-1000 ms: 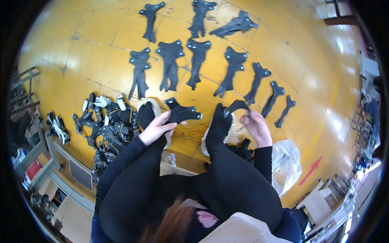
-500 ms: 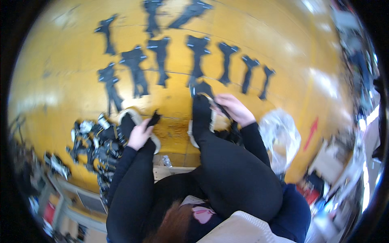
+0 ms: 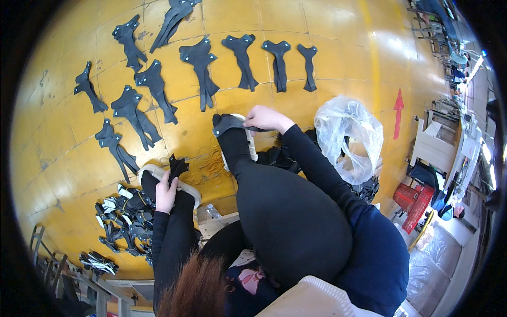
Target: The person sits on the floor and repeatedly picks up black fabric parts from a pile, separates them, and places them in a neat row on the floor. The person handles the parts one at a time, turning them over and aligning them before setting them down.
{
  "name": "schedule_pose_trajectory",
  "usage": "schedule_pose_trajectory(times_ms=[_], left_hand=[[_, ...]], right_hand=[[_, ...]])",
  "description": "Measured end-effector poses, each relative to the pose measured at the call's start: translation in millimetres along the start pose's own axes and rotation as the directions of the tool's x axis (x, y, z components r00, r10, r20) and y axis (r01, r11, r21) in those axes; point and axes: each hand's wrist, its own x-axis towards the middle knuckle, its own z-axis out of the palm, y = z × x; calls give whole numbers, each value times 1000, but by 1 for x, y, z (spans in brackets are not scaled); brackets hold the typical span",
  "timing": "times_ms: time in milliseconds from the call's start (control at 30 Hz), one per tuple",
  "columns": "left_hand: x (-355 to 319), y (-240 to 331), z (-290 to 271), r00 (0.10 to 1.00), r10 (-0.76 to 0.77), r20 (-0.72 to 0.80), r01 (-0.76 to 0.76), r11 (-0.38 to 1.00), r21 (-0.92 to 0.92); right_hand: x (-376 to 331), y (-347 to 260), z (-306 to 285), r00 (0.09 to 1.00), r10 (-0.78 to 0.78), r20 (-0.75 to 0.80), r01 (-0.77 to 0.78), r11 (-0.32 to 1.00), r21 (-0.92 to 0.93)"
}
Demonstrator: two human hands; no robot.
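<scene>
My left hand (image 3: 166, 193) is closed on a small black cut piece (image 3: 178, 167) with a notched edge, held above my left shoe. My right hand (image 3: 264, 119) pinches the end of a dark flat strip (image 3: 228, 126) that lies across the front of my right foot. A white-soled shoe (image 3: 252, 148) shows around that foot. Beyond both hands, several black forked flat pieces (image 3: 199, 66) lie spread in rows on the yellow floor, each with small pale marks near its wide end.
Bundles of black strap-like pieces (image 3: 127, 219) are heaped at left. Thin yellowish bands (image 3: 208, 170) lie between my feet. More dark pieces (image 3: 279, 157) sit under my right arm, beside a clear plastic bag (image 3: 348, 132). A red object (image 3: 413, 203) stands at right.
The view has turned, so the laid-out pieces appear farther left. My right hand has drawn its strip closer, across my foot. My left hand still holds its black piece.
</scene>
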Motion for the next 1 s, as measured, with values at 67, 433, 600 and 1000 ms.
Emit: schedule_pose_trajectory(times_ms=[67, 433, 600, 1000], left_hand=[[-1, -1, -2, 1000, -2, -7, 2, 1000, 8], [-2, 16, -4, 999, 31, -10, -32, 999, -37], [0, 10, -3, 1000, -8, 18, 9, 999, -46], [-3, 14, -4, 1000, -22, -10, 22, 1000, 21]], right_hand=[[-4, 2, 1, 998, -52, 48, 37, 964, 265], [-8, 9, -10, 993, 102, -66, -101, 995, 21], [-15, -9, 0, 991, -132, 39, 71, 731, 679], [-2, -5, 17, 984, -114, 135, 19, 829, 559]])
